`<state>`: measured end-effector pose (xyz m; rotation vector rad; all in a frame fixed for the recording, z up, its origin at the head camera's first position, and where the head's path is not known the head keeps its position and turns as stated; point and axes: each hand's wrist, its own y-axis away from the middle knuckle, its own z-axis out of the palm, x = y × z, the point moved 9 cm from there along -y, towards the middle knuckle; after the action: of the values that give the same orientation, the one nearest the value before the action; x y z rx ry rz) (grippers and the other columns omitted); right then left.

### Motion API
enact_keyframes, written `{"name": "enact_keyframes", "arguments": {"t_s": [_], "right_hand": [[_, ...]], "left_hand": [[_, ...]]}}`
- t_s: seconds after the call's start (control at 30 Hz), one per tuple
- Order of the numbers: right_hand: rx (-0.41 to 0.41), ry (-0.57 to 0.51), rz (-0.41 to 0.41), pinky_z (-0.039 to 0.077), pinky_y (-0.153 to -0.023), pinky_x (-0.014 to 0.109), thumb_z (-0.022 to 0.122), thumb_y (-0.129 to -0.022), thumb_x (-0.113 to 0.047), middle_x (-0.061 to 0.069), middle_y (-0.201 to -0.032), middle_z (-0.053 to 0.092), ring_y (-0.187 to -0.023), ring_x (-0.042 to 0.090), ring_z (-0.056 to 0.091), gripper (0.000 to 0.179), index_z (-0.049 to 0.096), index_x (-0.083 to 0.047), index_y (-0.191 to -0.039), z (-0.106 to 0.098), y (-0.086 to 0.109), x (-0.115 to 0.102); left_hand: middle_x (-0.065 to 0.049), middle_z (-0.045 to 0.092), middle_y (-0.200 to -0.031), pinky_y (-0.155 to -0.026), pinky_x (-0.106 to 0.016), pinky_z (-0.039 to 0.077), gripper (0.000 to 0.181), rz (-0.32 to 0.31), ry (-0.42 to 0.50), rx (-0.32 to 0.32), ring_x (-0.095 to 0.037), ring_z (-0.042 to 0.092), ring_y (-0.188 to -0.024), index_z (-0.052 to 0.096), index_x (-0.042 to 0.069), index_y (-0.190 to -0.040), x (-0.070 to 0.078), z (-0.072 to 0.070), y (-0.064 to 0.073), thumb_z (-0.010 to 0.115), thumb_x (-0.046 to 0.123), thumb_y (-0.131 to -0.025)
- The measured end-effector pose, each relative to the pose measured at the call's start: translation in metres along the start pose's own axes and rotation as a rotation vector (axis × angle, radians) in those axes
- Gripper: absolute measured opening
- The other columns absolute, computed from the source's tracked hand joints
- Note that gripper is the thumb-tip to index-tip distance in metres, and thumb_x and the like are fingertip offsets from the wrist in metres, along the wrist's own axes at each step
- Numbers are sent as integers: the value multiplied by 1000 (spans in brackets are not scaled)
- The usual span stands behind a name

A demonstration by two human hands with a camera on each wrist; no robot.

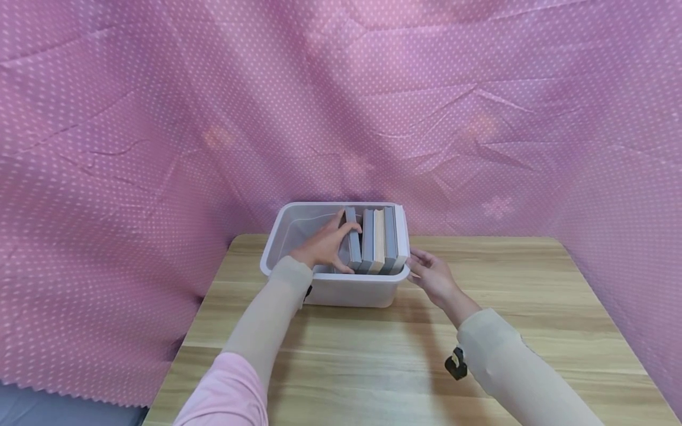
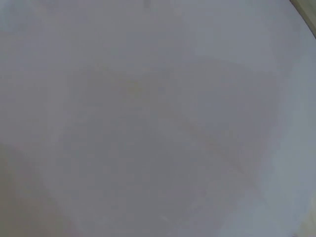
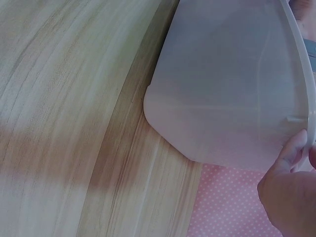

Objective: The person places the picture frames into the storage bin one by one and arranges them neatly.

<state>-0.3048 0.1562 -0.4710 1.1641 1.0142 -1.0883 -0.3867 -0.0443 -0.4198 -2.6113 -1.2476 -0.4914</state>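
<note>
A white plastic bin (image 1: 351,293) stands on the wooden table, with several books upright at its right end. My left hand (image 1: 327,242) reaches inside and grips the leftmost grey book (image 1: 353,239), thumb toward the near edge and fingers toward the far one. That book stands slightly apart from a grey-blue book (image 1: 367,239) and a cream book (image 1: 379,239). At the bin's right end, my right hand (image 1: 434,278) holds the rim; its thumb presses the outer wall in the right wrist view. The bin's blurred wall (image 2: 163,128) fills most of the left wrist view.
The wooden table (image 1: 346,367) extends to the right of the bin and toward me. Pink dotted cloth (image 1: 341,106) hangs behind and on both sides, close to the bin's back. The bin's left half shows its bare inner wall (image 1: 293,228).
</note>
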Motion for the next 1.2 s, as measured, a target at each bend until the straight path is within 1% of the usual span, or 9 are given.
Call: {"name": "enact_keyframes", "arguments": {"t_s": [0.2, 0.4, 0.5, 0.6, 0.7, 0.9, 0.97, 1.1, 1.2], "right_hand": [[4, -2, 1, 45, -97, 32, 49, -99, -6, 23, -140, 39, -124, 29, 44, 49, 31, 6, -144, 0, 0, 1], [3, -7, -6, 45, -97, 31, 49, -99, -7, 24, -140, 38, -119, 24, 47, 50, 30, 7, -144, 0, 3, 1], [-2, -17, -10, 46, -96, 30, 50, -99, -7, 25, -141, 37, -118, 23, 48, 51, 29, 7, -144, 1, 4, 0], [0, -23, -7, 46, -96, 29, 50, -99, -6, 24, -141, 37, -116, 21, 49, 51, 30, 7, -144, 2, 6, 0], [0, -24, -7, 46, -96, 29, 49, -99, -6, 24, -141, 37, -115, 20, 49, 51, 30, 7, -144, 2, 6, 0], [2, -21, -9, 45, -97, 30, 49, -99, -7, 24, -141, 37, -115, 20, 49, 51, 29, 7, -144, 2, 6, -1], [2, -23, -9, 45, -97, 30, 49, -99, -7, 25, -141, 37, -115, 20, 49, 51, 29, 7, -144, 2, 6, -1], [-5, -19, -1, 45, -97, 31, 49, -99, -7, 24, -141, 37, -117, 22, 48, 51, 29, 7, -144, 1, 7, 0], [-21, 4, 6, 45, -98, 33, 49, -100, -9, 24, -141, 38, -120, 26, 47, 51, 29, 6, -144, 1, 7, 0]], "left_hand": [[-16, -9, -157, -100, -50, 41, 90, -2, 9, -19, -39, 20, -137, 40, 33, -131, 0, 3, 3, 91, 40, -57], [-11, 8, -157, -97, -43, 45, 92, 55, -9, -9, -34, 32, -133, 38, 28, -135, 2, 5, 5, 90, 41, -59], [-8, 12, -156, -95, -40, 46, 93, 67, -11, 0, -31, 35, -131, 38, 28, -135, 4, 6, 5, 90, 42, -59], [-7, 13, -155, -98, -41, 44, 95, 64, 10, 16, -30, 34, -132, 38, 27, -136, 4, 6, 6, 90, 42, -58], [-7, 13, -155, -101, -42, 41, 102, 59, 20, 26, -30, 30, -134, 35, 27, -141, 4, 5, 8, 91, 43, -57], [-7, 10, -156, -104, -45, 38, 118, 62, 70, 29, -31, 26, -136, 18, 27, -152, 6, 2, 11, 89, 44, -59], [-7, 11, -156, -105, -46, 37, 120, 56, 89, 35, -31, 26, -136, 16, 26, -153, 7, -1, 13, 89, 43, -60], [-12, 14, -155, -106, -48, 34, 119, 36, 107, 57, -32, 26, -136, 16, 24, -153, 5, -8, 17, 88, 45, -61], [-14, 12, -155, -105, -52, 33, 119, -2, 121, 57, -35, 25, -137, 15, 25, -154, 2, -11, 21, 85, 51, -61]]}}
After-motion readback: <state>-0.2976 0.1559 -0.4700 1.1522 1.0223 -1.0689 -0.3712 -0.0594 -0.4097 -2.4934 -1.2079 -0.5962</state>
